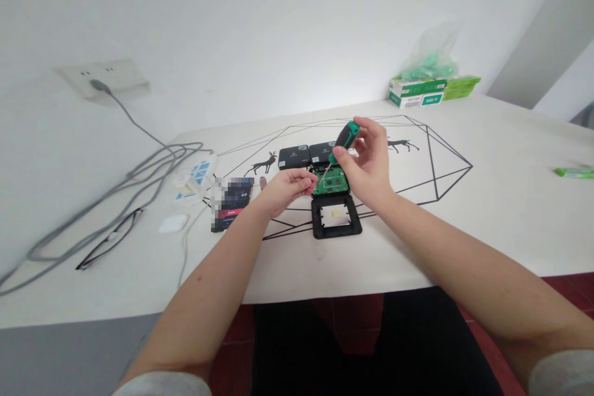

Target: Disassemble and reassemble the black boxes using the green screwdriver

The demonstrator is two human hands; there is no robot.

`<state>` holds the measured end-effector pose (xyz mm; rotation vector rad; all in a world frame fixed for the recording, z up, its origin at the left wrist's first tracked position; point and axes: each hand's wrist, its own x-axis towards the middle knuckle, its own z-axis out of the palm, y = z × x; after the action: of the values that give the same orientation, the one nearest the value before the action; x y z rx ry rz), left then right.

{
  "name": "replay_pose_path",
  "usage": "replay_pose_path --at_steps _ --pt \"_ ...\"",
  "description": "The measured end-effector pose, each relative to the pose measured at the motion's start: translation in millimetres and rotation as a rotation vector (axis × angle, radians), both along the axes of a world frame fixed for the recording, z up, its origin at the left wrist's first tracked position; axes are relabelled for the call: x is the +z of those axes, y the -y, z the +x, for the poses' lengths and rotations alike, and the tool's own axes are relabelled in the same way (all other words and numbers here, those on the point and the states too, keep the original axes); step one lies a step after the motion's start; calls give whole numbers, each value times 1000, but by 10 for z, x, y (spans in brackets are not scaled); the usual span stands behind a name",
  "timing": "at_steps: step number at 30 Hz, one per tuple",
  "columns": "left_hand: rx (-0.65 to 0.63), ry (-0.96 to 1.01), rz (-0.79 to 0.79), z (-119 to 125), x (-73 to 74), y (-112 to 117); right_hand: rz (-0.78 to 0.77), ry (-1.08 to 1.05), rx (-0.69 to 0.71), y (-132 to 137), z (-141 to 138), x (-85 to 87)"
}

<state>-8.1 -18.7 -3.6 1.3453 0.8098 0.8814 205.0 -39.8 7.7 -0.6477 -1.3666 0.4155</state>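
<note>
My right hand (369,161) grips a green-and-black screwdriver (346,136) by its handle, with the shaft slanting down to the left. Its tip is close to the left part of a green circuit board (335,182), which sits in a black case. Beside that tip, my left hand (290,190) is closed in a pinch at the board's left edge; whatever its fingers hold is too small to make out. Just in front of the board lies a black cover (318,223) with a metal plate and a pale yellow pad on its inside.
Two black boxes (294,157) stand behind the board. Left of my hands are a phone-like dark item (236,198), a white power strip (192,182), glasses (111,238), a white case (173,223) and grey cable (153,167). Green-and-white boxes (417,88) are at the back right.
</note>
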Motion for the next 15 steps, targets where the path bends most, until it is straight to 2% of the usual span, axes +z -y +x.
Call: replay_pose_path --at_steps 8,15 --pt "-45 -57 3 66 -11 52 -40 -30 49 12 -5 -37" --pt "-50 -51 -19 108 -18 72 -17 -27 -12 12 5 -27"
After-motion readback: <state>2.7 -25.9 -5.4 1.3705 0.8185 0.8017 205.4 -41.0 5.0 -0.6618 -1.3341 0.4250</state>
